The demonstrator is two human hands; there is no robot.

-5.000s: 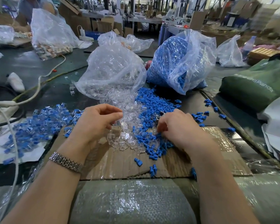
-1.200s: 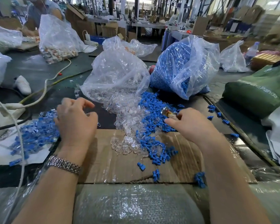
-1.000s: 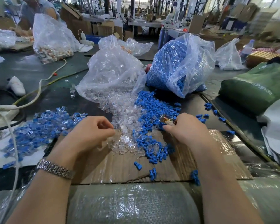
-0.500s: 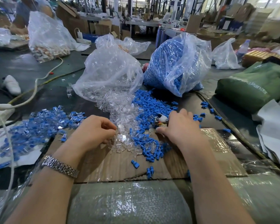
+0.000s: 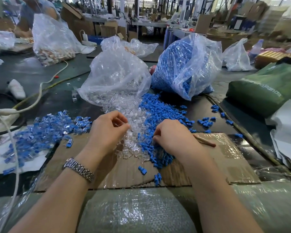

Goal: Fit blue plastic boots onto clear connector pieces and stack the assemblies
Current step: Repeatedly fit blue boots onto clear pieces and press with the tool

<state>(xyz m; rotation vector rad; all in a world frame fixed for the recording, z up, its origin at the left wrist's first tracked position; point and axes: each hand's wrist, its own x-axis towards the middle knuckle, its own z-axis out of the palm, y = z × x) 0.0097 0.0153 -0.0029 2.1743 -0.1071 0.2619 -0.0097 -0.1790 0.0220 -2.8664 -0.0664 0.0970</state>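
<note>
Blue boots [image 5: 160, 111] lie spilled between the clear connector pieces [image 5: 133, 148] and your right hand [image 5: 173, 137]; finished assemblies [image 5: 45, 132] are heaped well to the left; bare cardboard [image 5: 124, 174] lies nearest you, with two bulging bags close behind the piles; your left hand [image 5: 107, 132] curls over the clear pile, thumb meeting fingertips, contents not discernible; your right hand's curled fingers dig into the boots, with a brown stick [image 5: 204, 140] protruding from beneath it; hold on it unclear.

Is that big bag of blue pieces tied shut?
No, the bag of blue pieces lies open at its mouth, and loose blue boots spill from it onto the table.
</note>
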